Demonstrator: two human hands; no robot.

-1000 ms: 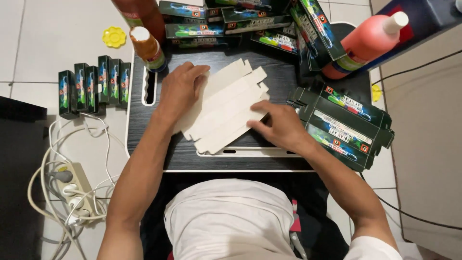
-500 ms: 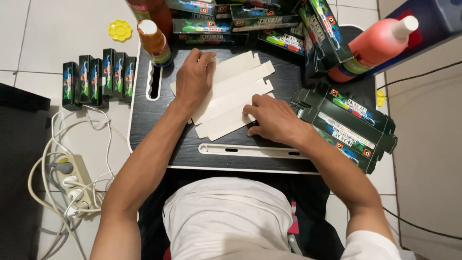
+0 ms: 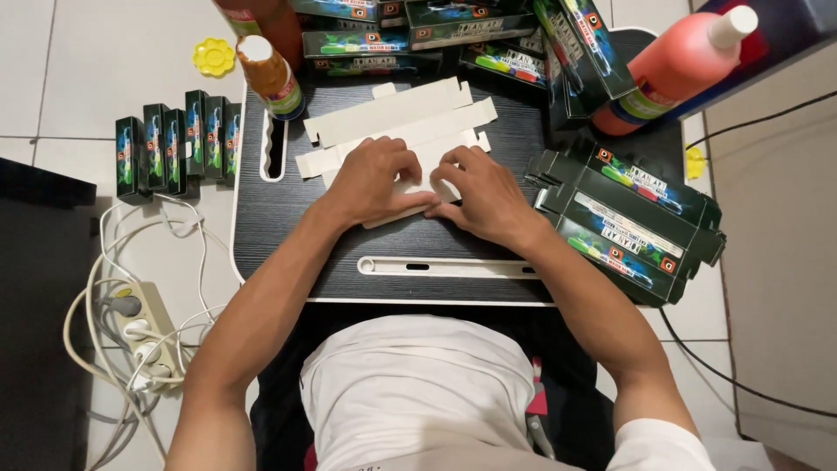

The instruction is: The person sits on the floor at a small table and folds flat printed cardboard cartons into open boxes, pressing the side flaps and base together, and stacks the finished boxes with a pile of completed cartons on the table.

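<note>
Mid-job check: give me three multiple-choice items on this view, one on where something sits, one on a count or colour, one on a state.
1. Where does the row of small dark boxes stand?
A. on the tiled floor left of the lap table
B. on the lap table by the right hand
C. on the power strip

2. What colour is the big bottle at top right?
A. green
B. orange-red with a white cap
C. clear

3. How does the white carton blank lie?
A. folded into a closed box
B. rolled into a tube
C. flat under both hands

Answers:
1 A: the small dark boxes stand upright on tiles beside the lap table.
2 B: the big bottle is orange-red, its cap white.
3 C: the left hand and right hand press on the white carton blank, spread flat with flaps out.
</note>
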